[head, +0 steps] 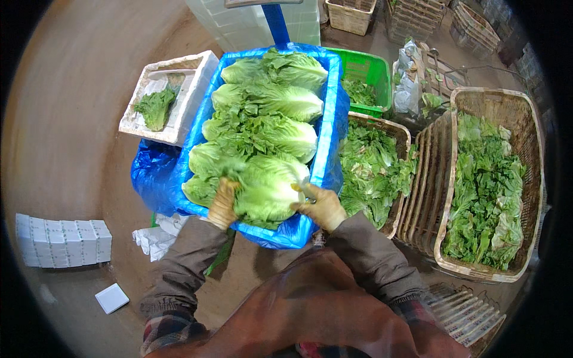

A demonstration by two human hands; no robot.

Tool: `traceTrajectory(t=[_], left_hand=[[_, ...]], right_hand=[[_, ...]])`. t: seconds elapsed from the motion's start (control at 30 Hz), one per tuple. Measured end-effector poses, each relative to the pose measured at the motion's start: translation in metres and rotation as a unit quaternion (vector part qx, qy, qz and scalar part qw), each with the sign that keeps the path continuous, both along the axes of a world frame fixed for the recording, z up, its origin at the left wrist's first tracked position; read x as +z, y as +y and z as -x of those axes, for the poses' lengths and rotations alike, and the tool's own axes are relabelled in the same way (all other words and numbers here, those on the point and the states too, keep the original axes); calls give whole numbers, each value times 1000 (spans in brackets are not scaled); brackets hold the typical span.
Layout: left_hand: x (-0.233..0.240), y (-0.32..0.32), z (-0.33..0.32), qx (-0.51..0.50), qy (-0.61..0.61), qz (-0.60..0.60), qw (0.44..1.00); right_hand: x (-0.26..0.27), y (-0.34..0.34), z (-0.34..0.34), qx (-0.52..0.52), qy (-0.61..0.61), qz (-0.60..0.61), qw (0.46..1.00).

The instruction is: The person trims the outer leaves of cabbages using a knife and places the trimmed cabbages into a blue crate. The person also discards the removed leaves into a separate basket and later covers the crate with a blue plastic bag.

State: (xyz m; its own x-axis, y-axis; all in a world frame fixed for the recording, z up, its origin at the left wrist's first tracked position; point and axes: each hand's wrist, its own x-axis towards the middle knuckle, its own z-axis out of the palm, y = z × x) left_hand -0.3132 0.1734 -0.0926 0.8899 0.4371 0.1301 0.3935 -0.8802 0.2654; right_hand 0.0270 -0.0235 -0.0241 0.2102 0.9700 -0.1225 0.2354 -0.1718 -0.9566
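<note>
Rows of romaine lettuce heads (pixel 280 99) lie in a crate lined with blue plastic film (pixel 329 147). Both hands wear yellowish work gloves. My left hand (pixel 224 201) reaches into the leaves on the left side of the nearest lettuce head (pixel 268 192), its fingertips partly hidden by leaves. At the pale stem end of that same head, my right hand (pixel 321 206) has its thumb and fingers around the base. The head lies sideways between the two hands, at the crate's near end. Its leaves are partly blurred.
A white foam box (pixel 197 98) with one leafy piece stands left of the crate. To the right are a green basket (pixel 380 71), a basket of loose leaves (pixel 403 129) and a stack of crates topped by leaves (pixel 454 179). White foam blocks (pixel 62 241) stand lower left.
</note>
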Motion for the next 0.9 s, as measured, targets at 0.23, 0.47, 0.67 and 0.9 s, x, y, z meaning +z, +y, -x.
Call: traceTrajectory(t=[0.23, 0.47, 0.67, 0.9], left_hand=[[113, -35, -57, 42, 198, 183, 962], [194, -57, -62, 188, 171, 245, 936], [170, -117, -199, 233, -325, 170, 901], [121, -257, -453, -106, -135, 573, 801]], right_hand=[[13, -15, 15, 85, -198, 67, 974], [25, -42, -12, 109, -248, 20, 962], [-43, -204, -80, -25, 140, 159, 977], [69, -339, -222, -178, -210, 186, 943]])
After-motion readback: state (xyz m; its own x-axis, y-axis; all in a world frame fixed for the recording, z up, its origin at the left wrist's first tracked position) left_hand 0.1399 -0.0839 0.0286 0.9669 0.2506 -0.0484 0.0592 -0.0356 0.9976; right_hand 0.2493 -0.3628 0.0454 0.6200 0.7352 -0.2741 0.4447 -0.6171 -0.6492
